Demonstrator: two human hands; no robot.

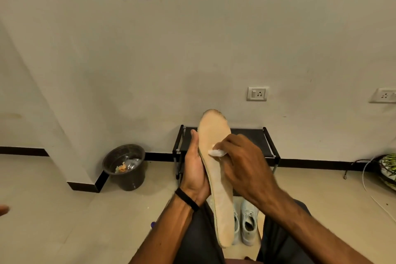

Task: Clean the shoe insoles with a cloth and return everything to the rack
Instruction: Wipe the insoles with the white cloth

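Observation:
A long beige insole (216,169) stands nearly upright in front of me, toe end up. My left hand (194,167) holds it along its left edge, palm against its back, a black band on the wrist. My right hand (240,163) grips a small white cloth (216,152) and presses it on the insole's upper middle. A pair of white sneakers (248,223) sits on the floor between my knees, the left one partly hidden by the insole. The black shoe rack (267,146) stands against the wall behind my hands.
A dark bin (125,167) with rubbish stands left of the rack, by a wall corner. A green patterned bag (389,169) and white cables lie at the right edge. Wall sockets (257,93) are above the rack. The floor is beige tile.

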